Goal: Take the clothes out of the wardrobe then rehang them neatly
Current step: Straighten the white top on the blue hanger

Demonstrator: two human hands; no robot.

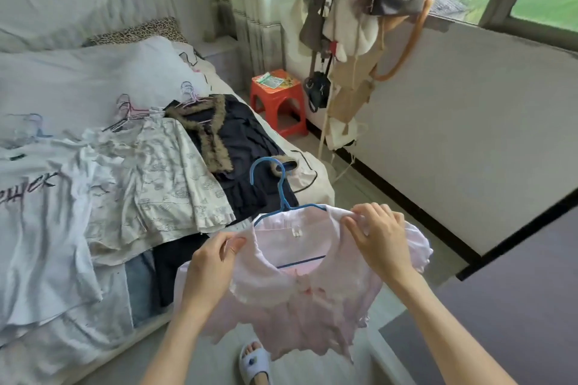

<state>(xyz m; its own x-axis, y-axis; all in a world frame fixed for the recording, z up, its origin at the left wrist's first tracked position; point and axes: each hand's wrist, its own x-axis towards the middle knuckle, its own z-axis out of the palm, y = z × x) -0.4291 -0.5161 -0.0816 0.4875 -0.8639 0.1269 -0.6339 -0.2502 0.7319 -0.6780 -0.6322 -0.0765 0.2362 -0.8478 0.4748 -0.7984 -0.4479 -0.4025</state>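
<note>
A pale pink blouse [300,306] with a frilled collar hangs on a blue hanger [283,191] in front of me, above the floor by the bed. My left hand [212,262] pinches its left shoulder. My right hand [378,237] pinches the right shoulder over the hanger's arm. On the bed [309,172] to the left lie several garments on hangers: a white T-shirt with dark lettering [34,212], a cream printed top [165,181], and a dark navy dress with fur trim [231,147].
A red plastic stool [278,103] stands beyond the bed's foot. A coat stand [350,50] loaded with bags and clothes rises by the window wall on the right. My slippered foot [255,362] is on the pale floor below the blouse.
</note>
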